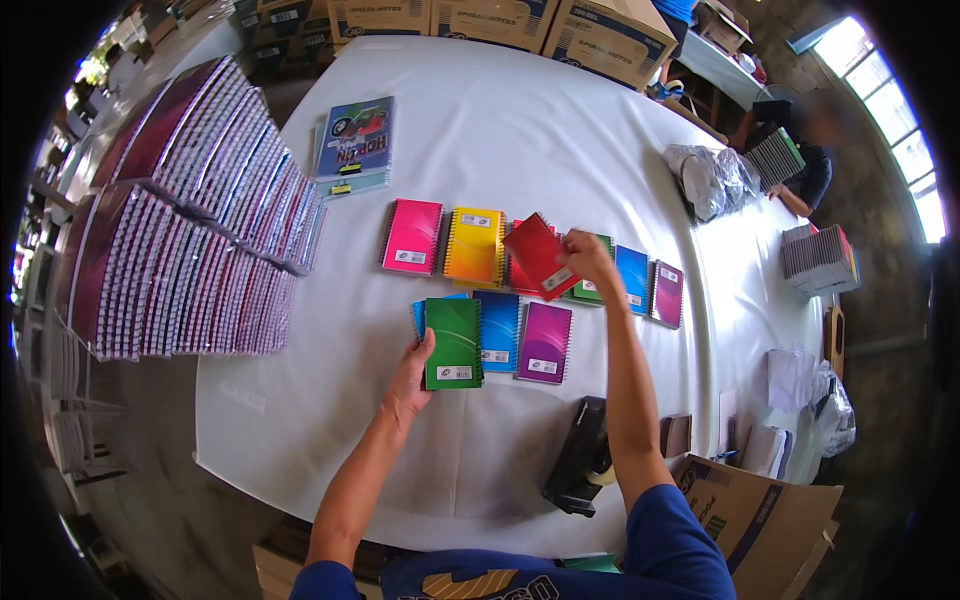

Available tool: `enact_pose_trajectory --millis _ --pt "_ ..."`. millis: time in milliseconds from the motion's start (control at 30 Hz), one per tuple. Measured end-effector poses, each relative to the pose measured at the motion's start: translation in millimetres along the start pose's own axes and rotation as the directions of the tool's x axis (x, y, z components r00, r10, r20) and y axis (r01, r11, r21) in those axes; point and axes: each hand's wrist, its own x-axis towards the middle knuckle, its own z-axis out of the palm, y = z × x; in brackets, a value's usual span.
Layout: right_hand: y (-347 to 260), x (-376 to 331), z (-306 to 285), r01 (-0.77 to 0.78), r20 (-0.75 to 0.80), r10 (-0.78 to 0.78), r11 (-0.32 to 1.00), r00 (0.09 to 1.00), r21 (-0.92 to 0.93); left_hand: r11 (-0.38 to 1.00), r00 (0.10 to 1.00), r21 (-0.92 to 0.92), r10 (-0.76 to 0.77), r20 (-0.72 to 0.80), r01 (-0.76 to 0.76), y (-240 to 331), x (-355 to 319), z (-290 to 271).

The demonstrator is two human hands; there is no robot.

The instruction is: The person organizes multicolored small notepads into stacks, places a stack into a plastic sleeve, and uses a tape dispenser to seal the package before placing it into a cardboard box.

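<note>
My left hand (408, 376) grips a green spiral notebook (453, 340) by its left edge, over part of a light blue one. My right hand (588, 256) pinches a tilted red spiral notebook (538, 258) by its right side, above another red one in the back row. Also in that row are pink (412, 236), yellow (474, 245), green, blue (632, 277) and maroon (667, 294) notebooks; the red one partly hides the green. Nearer me, beside the held green notebook, lie a blue notebook (498, 331) and a purple notebook (544, 341).
Tall stacks of spiral notebooks (190, 270) stand at the left. A black tape dispenser (580, 455) sits near my right forearm. Clipped booklets (357, 140) lie at the back left, and cartons (610, 40) line the far edge. Another person (800, 150) handles notebooks at the right.
</note>
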Motion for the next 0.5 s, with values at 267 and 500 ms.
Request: enact_pose_trajectory --millis 267,500 --pt "-203.4 -36.9 -13.9 0.710 0.707 -0.647 0.638 0.285 0.298 0.998 0.998 -0.030 -0.056 0.028 0.057 2.7 -5.1 -10.8" --pt "-189.1 -20.8 63.7 0.552 0.315 -0.639 0.767 0.702 0.326 0.996 0.972 -0.091 0.036 0.233 -0.015 19.1 -31.4 -11.1"
